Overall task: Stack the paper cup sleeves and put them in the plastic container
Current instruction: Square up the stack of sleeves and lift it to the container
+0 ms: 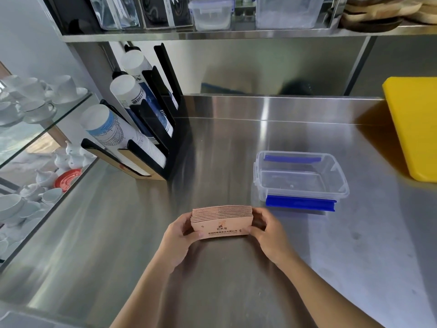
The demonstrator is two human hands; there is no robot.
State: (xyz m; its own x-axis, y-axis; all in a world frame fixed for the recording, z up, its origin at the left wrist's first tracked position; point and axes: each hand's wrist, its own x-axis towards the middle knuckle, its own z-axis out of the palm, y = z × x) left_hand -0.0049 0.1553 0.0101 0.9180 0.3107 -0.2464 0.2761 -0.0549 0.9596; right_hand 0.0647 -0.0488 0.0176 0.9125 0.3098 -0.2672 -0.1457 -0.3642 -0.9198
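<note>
A stack of several brown paper cup sleeves (221, 221) stands on edge on the steel counter, printed face toward me. My left hand (181, 235) grips the stack's left end and my right hand (269, 233) grips its right end. Just beyond and to the right of the stack sits the clear plastic container (343, 183), without a lid on top, resting on a lid with blue clips. Nothing is visible inside it.
A black rack of paper cups (132, 129) lies along the left of the steel counter (224, 147). A yellow cutting board (413, 129) leans at the right. A glass cabinet of white crockery (35, 147) is far left. An upper shelf (212, 35) holds containers.
</note>
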